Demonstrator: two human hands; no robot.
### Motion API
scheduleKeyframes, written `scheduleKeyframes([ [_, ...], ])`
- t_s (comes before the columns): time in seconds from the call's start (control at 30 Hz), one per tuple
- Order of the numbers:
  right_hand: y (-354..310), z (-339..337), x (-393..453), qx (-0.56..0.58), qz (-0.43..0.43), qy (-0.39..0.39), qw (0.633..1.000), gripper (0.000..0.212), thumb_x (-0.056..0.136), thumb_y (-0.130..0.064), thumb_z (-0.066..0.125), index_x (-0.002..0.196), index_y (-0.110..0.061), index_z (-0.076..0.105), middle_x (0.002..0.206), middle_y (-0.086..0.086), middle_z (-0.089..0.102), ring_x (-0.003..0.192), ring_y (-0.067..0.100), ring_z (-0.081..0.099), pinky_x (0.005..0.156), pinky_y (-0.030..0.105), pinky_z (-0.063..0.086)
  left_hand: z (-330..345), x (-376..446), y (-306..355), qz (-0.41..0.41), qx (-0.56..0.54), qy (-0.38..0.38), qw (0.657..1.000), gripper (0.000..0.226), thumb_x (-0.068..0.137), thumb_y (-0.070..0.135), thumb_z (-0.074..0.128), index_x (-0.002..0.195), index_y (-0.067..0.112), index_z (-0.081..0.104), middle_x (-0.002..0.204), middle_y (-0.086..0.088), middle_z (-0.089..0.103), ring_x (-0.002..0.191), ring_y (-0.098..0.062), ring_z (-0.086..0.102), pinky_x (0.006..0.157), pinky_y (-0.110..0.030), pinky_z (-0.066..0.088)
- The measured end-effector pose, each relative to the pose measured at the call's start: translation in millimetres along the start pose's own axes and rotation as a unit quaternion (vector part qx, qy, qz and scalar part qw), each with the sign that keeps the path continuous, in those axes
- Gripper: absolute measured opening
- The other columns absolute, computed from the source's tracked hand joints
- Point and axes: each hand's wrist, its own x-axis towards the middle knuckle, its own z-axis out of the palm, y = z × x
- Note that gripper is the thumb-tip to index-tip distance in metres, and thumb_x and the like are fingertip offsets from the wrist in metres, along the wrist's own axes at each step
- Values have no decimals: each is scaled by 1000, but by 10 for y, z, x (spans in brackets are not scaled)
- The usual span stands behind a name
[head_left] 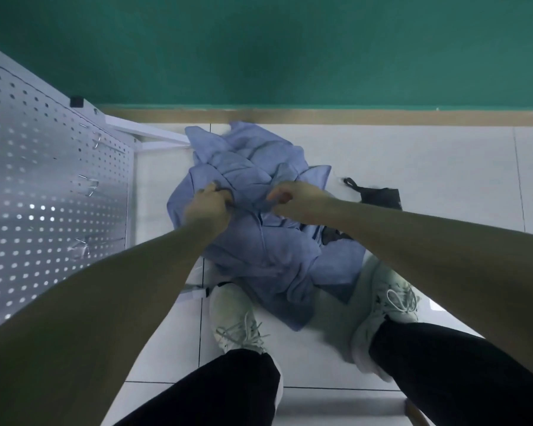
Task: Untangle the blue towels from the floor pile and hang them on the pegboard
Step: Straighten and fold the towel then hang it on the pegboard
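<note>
Folds near the top of the blue towels (259, 241) are gripped by both hands, the left hand (208, 207) with fingers curled into the cloth and the right hand (293, 199) closed on a bunched fold just beside it, while the pile lies heaped on the tiled floor (428, 167) between the shoes (234, 318) and the wall. No towel is seen on the pegboard (43, 179), whose hooks (88, 182) hang bare, so the work is judged barely begun, with all separating and hanging left. The towel count cannot be told from the tangle, the fingertips are buried in cloth, and a dark item (379, 196) beyond the right wrist is partly covered and unidentified.
</note>
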Motion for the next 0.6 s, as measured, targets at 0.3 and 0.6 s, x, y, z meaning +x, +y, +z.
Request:
scheduleKeyframes([
  [0.3, -400, -297, -461, 76, -51, 63, 994, 34, 90, -24, 68, 123, -22, 58, 112, -5, 58, 97, 11, 56, 81, 13, 38, -725, -536, 333, 103, -230, 134, 958, 5, 99, 25, 51, 95, 21, 51, 84, -5, 63, 80, -31, 58, 74, -38, 47],
  [0.6, -838, -561, -1367, 121, -160, 111, 973, 33, 87, -3, 68, 113, -19, 55, 100, 4, 68, 85, 15, 62, 77, 20, 49, -1337, -1410, 910, 184, -420, 146, 876, 14, 93, 9, 67, 91, 22, 66, 94, -3, 70, 86, -8, 65, 81, -23, 48],
])
